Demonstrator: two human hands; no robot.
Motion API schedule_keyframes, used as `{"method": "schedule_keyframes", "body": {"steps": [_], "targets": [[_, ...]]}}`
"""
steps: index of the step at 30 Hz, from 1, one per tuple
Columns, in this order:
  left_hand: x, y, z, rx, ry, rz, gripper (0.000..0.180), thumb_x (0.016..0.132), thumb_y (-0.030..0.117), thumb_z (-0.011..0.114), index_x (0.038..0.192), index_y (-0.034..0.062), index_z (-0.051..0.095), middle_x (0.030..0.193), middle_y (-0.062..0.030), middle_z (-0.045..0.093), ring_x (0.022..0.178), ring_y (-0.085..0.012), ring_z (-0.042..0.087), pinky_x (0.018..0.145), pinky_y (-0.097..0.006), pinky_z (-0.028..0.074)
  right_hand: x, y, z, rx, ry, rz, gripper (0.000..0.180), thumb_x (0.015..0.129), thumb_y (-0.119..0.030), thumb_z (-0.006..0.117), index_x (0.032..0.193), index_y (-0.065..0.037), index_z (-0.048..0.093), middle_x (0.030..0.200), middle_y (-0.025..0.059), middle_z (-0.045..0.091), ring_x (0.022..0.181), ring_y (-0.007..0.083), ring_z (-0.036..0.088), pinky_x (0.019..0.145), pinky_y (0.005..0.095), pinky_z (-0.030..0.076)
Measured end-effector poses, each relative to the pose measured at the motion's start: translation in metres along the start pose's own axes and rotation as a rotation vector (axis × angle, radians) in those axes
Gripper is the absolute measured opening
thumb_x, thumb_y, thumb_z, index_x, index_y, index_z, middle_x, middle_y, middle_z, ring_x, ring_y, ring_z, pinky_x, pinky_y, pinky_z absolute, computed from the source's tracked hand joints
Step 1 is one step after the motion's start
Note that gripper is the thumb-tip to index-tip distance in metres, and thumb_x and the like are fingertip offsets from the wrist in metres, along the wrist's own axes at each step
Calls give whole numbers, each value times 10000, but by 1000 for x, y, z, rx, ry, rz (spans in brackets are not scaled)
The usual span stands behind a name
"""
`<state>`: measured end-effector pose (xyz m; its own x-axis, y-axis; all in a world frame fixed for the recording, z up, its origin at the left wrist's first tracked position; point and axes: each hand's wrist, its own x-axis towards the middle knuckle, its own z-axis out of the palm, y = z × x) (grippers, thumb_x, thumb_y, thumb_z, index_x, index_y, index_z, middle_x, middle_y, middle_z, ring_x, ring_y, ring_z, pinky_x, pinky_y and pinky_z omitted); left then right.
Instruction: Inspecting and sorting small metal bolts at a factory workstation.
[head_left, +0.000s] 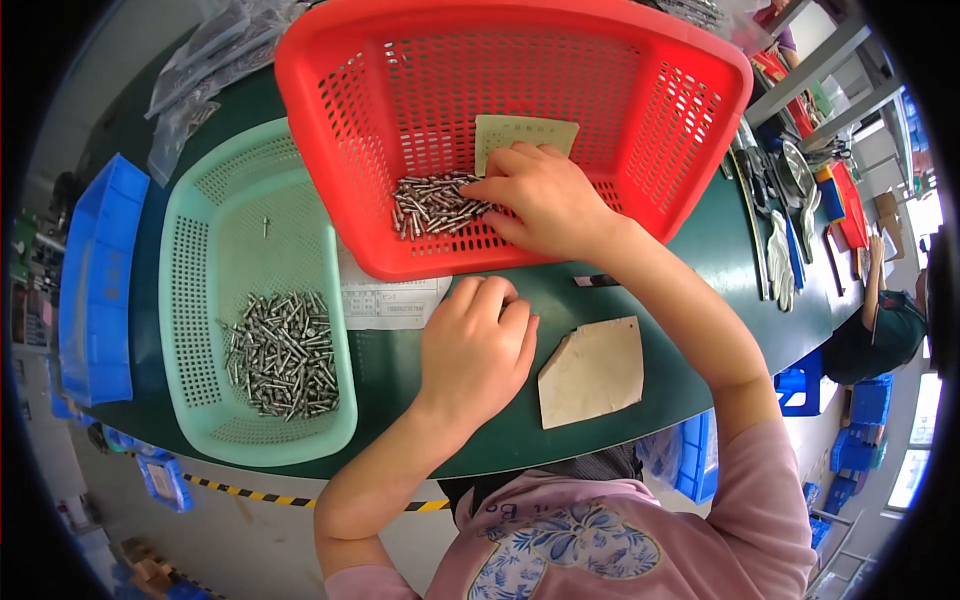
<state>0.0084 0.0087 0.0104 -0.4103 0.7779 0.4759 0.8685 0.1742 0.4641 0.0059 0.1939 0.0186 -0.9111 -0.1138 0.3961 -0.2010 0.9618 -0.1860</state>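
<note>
A red perforated basket [520, 22] is tilted toward me on the table. A heap of small metal pins [430, 205] lies in its lower left part, and a pale yellow card [515, 132] leans behind them. My right hand [548, 203] reaches into this basket, thumb and forefinger bent round pins at the heap's right edge. Below the basket's front rim, my left hand [472, 345] rests with curled fingers; whatever they hold is hidden. To the left stands a light green basket [180, 330] with a larger heap of metal pins [285, 355] and one stray pin [266, 227].
A brown cardboard piece [592, 372] lies right of my left hand, a printed sheet [385, 303] under the baskets' edges. Beyond the green basket is a blue bin [98, 285]. Gloves [779, 262] and tools lie at the right, where another person [880, 325] sits.
</note>
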Motion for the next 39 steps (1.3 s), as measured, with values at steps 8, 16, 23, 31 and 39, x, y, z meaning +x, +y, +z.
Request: {"method": "schedule_keyframes", "body": {"steps": [8,16,23,31,39], "targets": [[-3,-4,3,41,-34,4,103,674,90,685,735,31,627,809,-51,557,764,-222,554,604,-330,462,-6,16,-24,-103,-146,-96,215,703,-143,677,914,-103,690,844,53,558,853,255,546,740,379,436],[-3,-5,17,31,55,73,113,638,89,631,594,46,536,701,-60,466,728,-218,504,577,-324,425,34,-14,11,60,13,-176,272,714,-199,681,968,-101,673,926,44,606,899,252,555,782,390,431],[-6,-4,11,22,0,33,98,653,90,647,665,32,570,770,-69,512,778,-226,530,601,-330,445,0,6,-6,-86,-30,-218,189,730,-184,646,902,-128,700,956,-3,632,928,198,549,848,352,417],[-8,-3,10,41,-116,44,127,680,100,677,763,22,621,836,-68,552,826,-230,557,624,-341,462,-42,23,-42,-95,-32,-21,165,697,-94,674,861,-81,687,925,48,622,848,244,556,747,375,440],[-3,-1,8,4,-70,18,101,670,84,685,735,31,630,830,-58,560,800,-234,557,633,-339,472,-48,17,-46,-105,-6,129,106,682,-123,666,779,-83,677,816,35,591,820,229,549,755,365,444]]}}
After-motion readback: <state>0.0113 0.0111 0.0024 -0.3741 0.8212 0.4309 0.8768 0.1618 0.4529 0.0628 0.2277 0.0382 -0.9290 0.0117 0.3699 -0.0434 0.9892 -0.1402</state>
